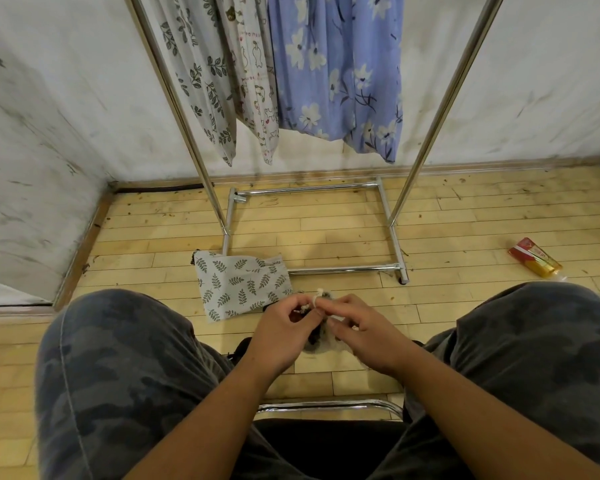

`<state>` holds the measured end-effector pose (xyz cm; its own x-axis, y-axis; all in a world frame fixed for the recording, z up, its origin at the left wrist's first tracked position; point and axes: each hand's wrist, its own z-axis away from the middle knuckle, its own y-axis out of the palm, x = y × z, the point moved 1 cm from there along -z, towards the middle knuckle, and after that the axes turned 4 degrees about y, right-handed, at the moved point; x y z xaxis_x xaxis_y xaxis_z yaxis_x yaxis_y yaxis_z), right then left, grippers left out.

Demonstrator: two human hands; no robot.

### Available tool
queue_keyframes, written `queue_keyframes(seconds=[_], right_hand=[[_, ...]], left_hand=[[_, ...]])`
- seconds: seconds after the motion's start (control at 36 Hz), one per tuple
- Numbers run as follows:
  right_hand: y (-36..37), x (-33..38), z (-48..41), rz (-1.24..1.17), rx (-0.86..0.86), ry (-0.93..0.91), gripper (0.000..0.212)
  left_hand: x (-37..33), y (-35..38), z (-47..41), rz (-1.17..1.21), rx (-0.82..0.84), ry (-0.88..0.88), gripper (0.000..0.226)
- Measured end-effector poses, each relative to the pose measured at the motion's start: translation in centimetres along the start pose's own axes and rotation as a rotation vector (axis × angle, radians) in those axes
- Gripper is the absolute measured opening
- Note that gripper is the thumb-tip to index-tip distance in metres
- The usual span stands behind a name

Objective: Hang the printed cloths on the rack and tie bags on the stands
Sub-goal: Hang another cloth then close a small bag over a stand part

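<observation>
The head camera looks down past two knees in camouflage trousers [118, 368] to a wooden floor [343, 237]. Between the knees, the left hand [284, 327] and the right hand [364, 337] meet close together, fingertips almost touching. Both have curled fingers, and each pinches a white cord [317, 297] that loops up just above the knuckles. Under the fingers hangs a small bag [321, 337] of dark and grey cloth. It is mostly hidden by the hands, so its print cannot be made out.

Just beyond the left hand, a leaf-print bag [239, 284] lies flat on the floor, its far edge touching the near left foot of the rack [394, 220]. The rack is of bright metal, with two slanting uprights and a rectangular base frame, and it stands against a stained white wall [49, 133].

Three printed cloths hang side by side from the rack, which runs out of the top of the view. A leaf-print cloth [198, 74] is on the left, a cartoon-print cloth [257, 88] in the middle, and a blue floral cloth [340, 64] on the right. Their lower ends hang clear of the floor.

To the right, well apart from the rack, a red and yellow packet [534, 259] lies on the floor. A chrome bar [326, 407] of the seat shows below the forearms.
</observation>
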<state>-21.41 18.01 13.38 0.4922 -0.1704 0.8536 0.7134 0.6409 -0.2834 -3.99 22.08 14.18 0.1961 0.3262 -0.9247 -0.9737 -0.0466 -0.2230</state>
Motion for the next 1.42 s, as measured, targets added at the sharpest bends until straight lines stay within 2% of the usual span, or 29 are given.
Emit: queue_keyframes(seconds=[0.17,0.28,0.39,0.5,0.72,0.89,0.97,1.08,1.17,1.28,1.42], right_hand=[[0.2,0.0,0.1,0.023,0.022,-0.005,0.043],[0.0,0.0,0.0,0.059,-0.048,-0.021,0.045],[-0.4,-0.4,-0.3,0.118,-0.129,-0.024,0.04],[-0.5,-0.5,-0.4,0.129,-0.135,-0.006,0.032],[0.0,-0.4,-0.5,0.192,-0.179,0.031,0.054],[0.0,-0.7,-0.5,0.175,-0.135,0.04,0.066],[0.1,-0.9,-0.7,0.169,-0.123,0.025,0.061],[-0.1,0.2,-0.6,0.014,-0.012,0.033,0.036],[-0.4,0.7,-0.7,-0.061,-0.009,0.031,0.038],[-0.3,-0.2,-1.0,0.068,-0.043,0.022,0.032],[-0.2,-1.0,-1.0,0.184,-0.032,0.04,0.036]], left_hand=[[-0.1,0.0,0.0,-0.009,-0.002,-0.017,0.012],[0.4,-0.2,-0.4,0.037,-0.042,-0.093,0.012],[0.9,-0.2,-0.8,0.098,-0.053,-0.155,0.016],[0.7,0.1,-0.8,0.097,-0.014,-0.17,0.017],[-0.2,0.2,-0.3,0.14,0.036,-0.149,0.017],[-0.4,0.4,-0.1,0.155,0.066,-0.128,0.014],[-0.2,0.3,-0.2,0.143,0.074,-0.118,0.021],[-0.3,0.2,-0.1,0.15,0.082,-0.13,0.034],[-0.8,0.1,0.1,0.15,0.081,-0.121,0.049],[-1.2,0.2,0.2,0.182,0.096,-0.103,0.044],[-1.3,0.6,0.7,0.113,0.182,-0.05,0.044]])
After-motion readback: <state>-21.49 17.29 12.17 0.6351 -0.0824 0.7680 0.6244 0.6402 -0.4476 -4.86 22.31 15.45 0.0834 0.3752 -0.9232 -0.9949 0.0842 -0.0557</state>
